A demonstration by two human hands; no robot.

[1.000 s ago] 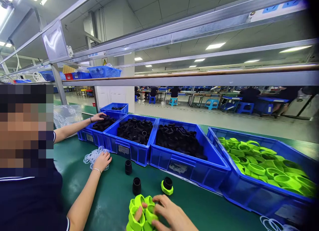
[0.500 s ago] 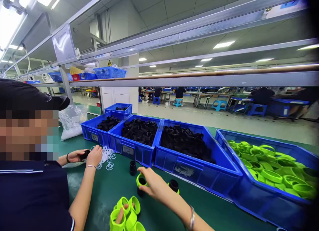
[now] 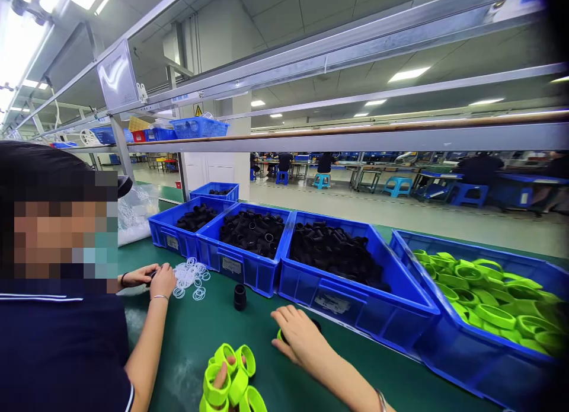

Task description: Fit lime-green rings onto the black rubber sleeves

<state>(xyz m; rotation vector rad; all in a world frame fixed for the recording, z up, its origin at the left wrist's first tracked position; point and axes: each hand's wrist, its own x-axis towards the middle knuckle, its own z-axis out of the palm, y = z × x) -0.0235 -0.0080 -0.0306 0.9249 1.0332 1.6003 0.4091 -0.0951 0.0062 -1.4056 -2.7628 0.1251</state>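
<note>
My left hand (image 3: pixel 220 377) is at the bottom, mostly hidden under several bright green rings (image 3: pixel 216 386). Its fingertips poke through some of them, so it holds the cluster. My right hand (image 3: pixel 302 336) curls its fingers and thumb round another green ring (image 3: pixel 280 335), which has something black inside and is largely covered by the hand. Just behind my right hand, the edge of a black tube piece (image 3: pixel 317 325) peeks out. A single black tube piece (image 3: pixel 240 297) stands upright on the green tabletop (image 3: pixel 178 353), left of my right hand.
Blue bins (image 3: pixel 253 281) full of black tube pieces line the table's back. At right, another blue bin (image 3: pixel 444 341) holds many green rings. A co-worker (image 3: pixel 62 347) sits at left, both hands on a small dark part, beside a pile of white rings (image 3: pixel 191 274).
My right hand has moved right with the green ring, up to the other black piece, which it now partly hides. The co-worker's hands have drawn closer together.
</note>
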